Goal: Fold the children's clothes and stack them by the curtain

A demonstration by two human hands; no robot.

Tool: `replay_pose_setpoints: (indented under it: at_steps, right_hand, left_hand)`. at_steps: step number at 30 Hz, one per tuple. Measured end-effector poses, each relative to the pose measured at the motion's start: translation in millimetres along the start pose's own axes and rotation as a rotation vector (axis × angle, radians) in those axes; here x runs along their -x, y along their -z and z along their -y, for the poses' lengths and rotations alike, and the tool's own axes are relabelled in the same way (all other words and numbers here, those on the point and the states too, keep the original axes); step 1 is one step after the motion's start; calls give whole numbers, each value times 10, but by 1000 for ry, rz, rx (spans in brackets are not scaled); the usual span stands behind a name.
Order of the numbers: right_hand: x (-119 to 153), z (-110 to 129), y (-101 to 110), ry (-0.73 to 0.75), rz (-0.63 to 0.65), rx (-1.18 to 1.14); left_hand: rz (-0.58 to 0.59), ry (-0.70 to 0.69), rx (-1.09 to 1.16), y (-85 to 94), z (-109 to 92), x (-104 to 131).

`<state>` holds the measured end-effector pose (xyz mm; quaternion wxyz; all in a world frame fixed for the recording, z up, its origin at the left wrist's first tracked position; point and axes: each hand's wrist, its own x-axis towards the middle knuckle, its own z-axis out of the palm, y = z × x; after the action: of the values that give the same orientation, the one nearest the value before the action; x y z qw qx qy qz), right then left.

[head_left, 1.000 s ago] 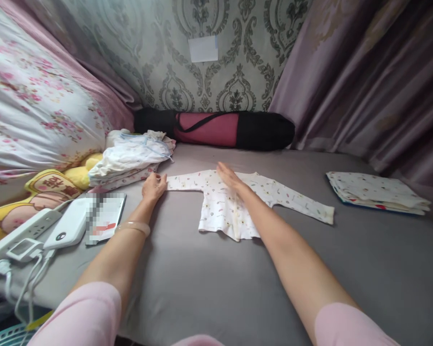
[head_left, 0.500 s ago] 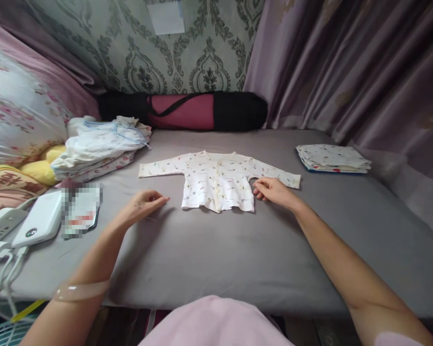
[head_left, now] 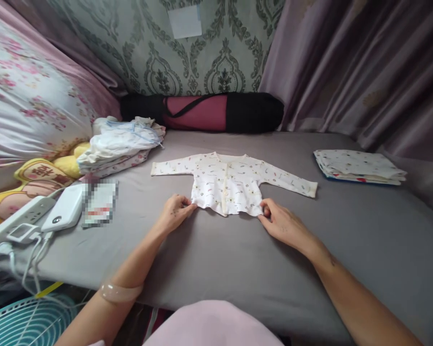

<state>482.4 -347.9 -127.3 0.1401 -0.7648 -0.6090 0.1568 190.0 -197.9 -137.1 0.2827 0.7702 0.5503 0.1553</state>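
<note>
A small white baby shirt (head_left: 226, 185) with a scattered print and a buttoned front lies spread flat on the grey sheet (head_left: 216, 259), its sleeves stretched out to both sides. At the shirt's lower left corner, my left hand (head_left: 176, 211) pinches the hem between thumb and fingers. My right hand (head_left: 283, 223) grips the hem's lower right corner in the same way. A pale bangle (head_left: 120, 292) sits on my left forearm.
Piled baby clothes (head_left: 120, 144) lie at left, near a yellow plush (head_left: 39, 175). A folded cloth stack (head_left: 359, 166) is at right. A white power bank (head_left: 65, 209), a power strip (head_left: 25, 218) and cables occupy the left edge. A long black-and-red bag (head_left: 198, 113) lines the wall.
Both hands have come to the shirt's bottom corners and taken hold of the hem. My left hand moved right; my right hand moved down from under the sleeve. The view has shifted left.
</note>
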Motion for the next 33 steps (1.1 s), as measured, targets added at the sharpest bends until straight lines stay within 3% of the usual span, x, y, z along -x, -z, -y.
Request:
replay_pose_setpoints:
  at_steps: [6, 10, 16, 22, 28, 33]
  right_hand:
    - [15, 111, -53, -91, -77, 20]
    - [27, 146, -58, -88, -63, 2]
    - [17, 162, -95, -137, -98, 25]
    - [-3, 150, -137, -132, -102, 54]
    - [-17, 44, -20, -143, -42, 47]
    - [-7, 2, 59, -117, -2, 67]
  left_hand:
    - [-13, -19, 276, -42, -28, 59]
    - [-1, -16, 426, -100, -14, 63]
    - [-104, -40, 349, -113, -56, 58]
    - [-70, -28, 361, -106, -76, 49]
    - [-79, -47, 138, -21, 95, 8]
    - [1, -102, 42, 93, 104, -6]
